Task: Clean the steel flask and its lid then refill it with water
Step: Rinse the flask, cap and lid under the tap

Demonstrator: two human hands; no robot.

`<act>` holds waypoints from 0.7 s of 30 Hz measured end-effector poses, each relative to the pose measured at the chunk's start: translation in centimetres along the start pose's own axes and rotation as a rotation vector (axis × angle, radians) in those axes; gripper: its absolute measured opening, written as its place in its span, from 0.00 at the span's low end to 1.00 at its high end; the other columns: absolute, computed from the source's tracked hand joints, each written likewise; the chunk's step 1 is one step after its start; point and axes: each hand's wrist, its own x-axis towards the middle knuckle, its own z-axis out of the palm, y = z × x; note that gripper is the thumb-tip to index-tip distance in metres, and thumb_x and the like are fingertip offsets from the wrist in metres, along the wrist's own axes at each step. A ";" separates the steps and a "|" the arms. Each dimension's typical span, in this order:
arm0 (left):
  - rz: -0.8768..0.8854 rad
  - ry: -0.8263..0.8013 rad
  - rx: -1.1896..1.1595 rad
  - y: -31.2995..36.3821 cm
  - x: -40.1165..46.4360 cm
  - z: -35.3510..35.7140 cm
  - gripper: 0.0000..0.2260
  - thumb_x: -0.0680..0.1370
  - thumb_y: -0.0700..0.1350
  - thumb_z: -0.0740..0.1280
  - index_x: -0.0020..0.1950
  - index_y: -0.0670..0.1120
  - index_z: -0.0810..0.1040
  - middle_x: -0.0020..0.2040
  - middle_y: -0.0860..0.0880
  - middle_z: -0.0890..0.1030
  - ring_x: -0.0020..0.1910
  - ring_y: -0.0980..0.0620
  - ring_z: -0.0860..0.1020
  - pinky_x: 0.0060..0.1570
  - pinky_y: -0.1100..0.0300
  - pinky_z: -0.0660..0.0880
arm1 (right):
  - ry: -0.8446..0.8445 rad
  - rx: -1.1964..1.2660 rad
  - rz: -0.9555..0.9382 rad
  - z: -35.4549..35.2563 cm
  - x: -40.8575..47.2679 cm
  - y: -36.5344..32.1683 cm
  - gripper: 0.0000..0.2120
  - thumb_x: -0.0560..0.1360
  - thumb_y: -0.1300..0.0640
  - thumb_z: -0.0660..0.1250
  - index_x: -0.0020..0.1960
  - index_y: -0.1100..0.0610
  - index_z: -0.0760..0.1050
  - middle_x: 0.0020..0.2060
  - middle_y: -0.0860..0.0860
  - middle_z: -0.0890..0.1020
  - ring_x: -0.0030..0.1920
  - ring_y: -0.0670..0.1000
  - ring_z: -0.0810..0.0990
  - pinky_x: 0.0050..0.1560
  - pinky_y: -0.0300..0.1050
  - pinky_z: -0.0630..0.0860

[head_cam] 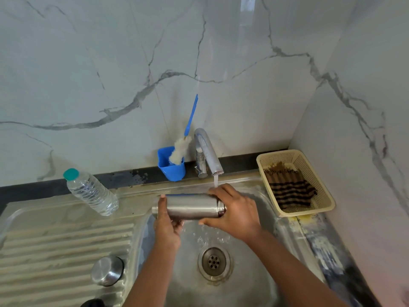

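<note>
Left hand (pixel 167 227) grips steel flask (pixel 190 206) base; right hand (pixel 234 214) wraps neck under tap (pixel 209 151).

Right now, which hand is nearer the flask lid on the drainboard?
Left. The left hand grips the steel flask's base end, up and right of the lid; the right hand holds the mouth end, farther right.

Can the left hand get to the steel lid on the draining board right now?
Probably, once freed. The lid lies uncovered on the draining board, just left of the left hand. But that hand grips the flask, which the right hand also holds under the running tap.
</note>
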 end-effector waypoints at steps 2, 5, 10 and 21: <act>-0.060 0.027 0.003 0.0 -0.2 -0.6 0.25 0.74 0.55 0.72 0.63 0.42 0.71 0.54 0.39 0.80 0.49 0.43 0.80 0.51 0.50 0.78 | 0.051 0.088 0.035 -0.2 1.1 -0.9 0.33 0.59 0.27 0.71 0.57 0.44 0.75 0.51 0.39 0.78 0.47 0.42 0.79 0.44 0.41 0.77; -0.200 0.019 0.133 -1.0 -0.8 -1.1 0.28 0.75 0.61 0.68 0.55 0.35 0.75 0.43 0.37 0.81 0.34 0.44 0.82 0.32 0.55 0.82 | 0.127 0.303 0.187 -0.2 2.5 -2.1 0.33 0.58 0.28 0.73 0.55 0.46 0.75 0.47 0.42 0.79 0.46 0.43 0.79 0.45 0.44 0.78; -0.424 -0.060 0.343 -4.8 -1.5 -1.2 0.33 0.79 0.64 0.61 0.59 0.31 0.72 0.45 0.31 0.81 0.28 0.40 0.83 0.28 0.47 0.82 | 0.152 0.209 0.304 0.1 4.7 -3.5 0.29 0.59 0.33 0.76 0.49 0.52 0.77 0.41 0.43 0.77 0.45 0.48 0.79 0.45 0.45 0.77; -0.488 -0.170 0.493 -7.1 -2.1 0.3 0.27 0.83 0.59 0.56 0.63 0.35 0.71 0.50 0.33 0.82 0.43 0.39 0.83 0.37 0.47 0.82 | 0.152 0.316 0.052 -2.0 1.5 -0.5 0.26 0.59 0.44 0.81 0.51 0.48 0.74 0.43 0.42 0.79 0.44 0.46 0.78 0.43 0.47 0.78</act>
